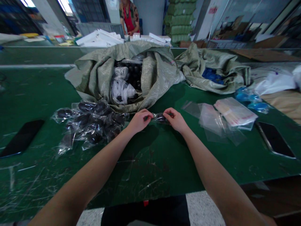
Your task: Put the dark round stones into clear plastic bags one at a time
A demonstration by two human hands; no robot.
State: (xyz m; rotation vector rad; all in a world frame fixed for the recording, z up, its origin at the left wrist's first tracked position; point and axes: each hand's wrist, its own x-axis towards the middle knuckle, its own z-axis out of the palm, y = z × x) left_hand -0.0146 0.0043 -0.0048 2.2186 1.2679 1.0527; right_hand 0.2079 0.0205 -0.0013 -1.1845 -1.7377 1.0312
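Both hands are closing on one small clear bag [159, 118]. The left hand [138, 121] is pinching one end and the right hand [176, 120] is pinching the other, so the thin film is lying stretched between them, low over the green surface [150, 157] at the centre. Something dark and rounded is showing inside it. At 9 o'clock a loose pile of filled bags [90, 124] is lying near the left hand, glossy and crinkled. At 12 o'clock a woven grey-green sack [155, 72] is gaping open towards the person, with dark round pieces inside, probably for easy reaching. At 3 o'clock flat empty bags [235, 111] are lying in a neat stack.
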